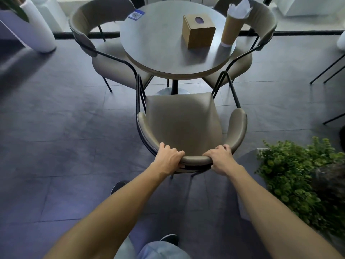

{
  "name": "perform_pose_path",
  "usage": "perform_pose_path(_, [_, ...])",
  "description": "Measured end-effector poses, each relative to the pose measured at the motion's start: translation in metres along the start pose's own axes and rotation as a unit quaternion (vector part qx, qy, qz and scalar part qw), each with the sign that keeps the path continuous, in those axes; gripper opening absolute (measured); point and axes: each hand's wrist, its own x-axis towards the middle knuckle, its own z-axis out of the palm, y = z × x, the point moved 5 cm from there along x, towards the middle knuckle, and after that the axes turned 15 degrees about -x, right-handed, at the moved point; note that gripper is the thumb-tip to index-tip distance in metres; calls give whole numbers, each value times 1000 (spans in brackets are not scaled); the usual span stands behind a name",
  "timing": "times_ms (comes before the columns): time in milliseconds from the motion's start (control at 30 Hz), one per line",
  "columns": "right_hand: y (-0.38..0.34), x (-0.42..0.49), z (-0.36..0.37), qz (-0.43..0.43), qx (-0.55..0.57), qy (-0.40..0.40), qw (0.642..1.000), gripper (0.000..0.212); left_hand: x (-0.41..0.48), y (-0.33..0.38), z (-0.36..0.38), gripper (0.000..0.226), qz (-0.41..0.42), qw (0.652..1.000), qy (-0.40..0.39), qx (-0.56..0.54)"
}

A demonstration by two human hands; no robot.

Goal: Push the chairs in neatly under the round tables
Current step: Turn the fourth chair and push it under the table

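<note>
Below the camera, near chair sits pulled out from round table, seat front just short of the table edge. Left hand and right hand both clenched over its curved backrest top. Two other chairs tucked at far sides. Cardboard box and paper cup on tabletop. Potted plant at right.

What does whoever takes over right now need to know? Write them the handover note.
Left hand: gripping the near chair's backrest.
Right hand: gripping the same backrest.
Near chair: pulled out, seat clear of the round table.
Left chair and right chair: seats partly under the tabletop.
Done: grip taken.
Left: push the near chair straight in; check the other two.
</note>
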Motion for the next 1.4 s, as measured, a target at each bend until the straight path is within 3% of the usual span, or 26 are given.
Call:
perform_pose_path(433, [14,-1,4,-28,4,-33,999,58,1,19,2,32,-18,1000,2,-2])
perform_pose_path(1400, [5,-5,8,11,-27,-1,1000,51,-2,15,6,35,6,998,-35,-50])
